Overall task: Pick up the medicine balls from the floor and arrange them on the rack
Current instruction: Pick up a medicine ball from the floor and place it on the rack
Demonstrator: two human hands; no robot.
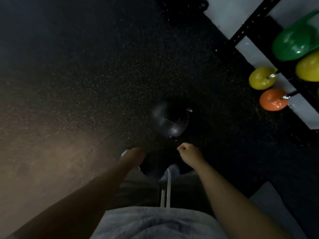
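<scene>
A black medicine ball (170, 120) lies on the dark speckled floor just ahead of me. My right hand (187, 151) hangs a short way below it, fingers curled into a fist with nothing in them. My left hand (135, 153) is lower left of the ball, blurred, and its fingers are hard to make out. The black rack (241, 30) runs along the right edge. It carries a green ball (295, 42), two yellow balls (260, 78) (309, 68) and an orange ball (272, 100).
My feet in pale shoes (171, 171) stand directly under my hands. A white wall (224, 12) is behind the rack. The floor to the left is lit brownish (34, 161). A grey shape (269, 200) sits at lower right.
</scene>
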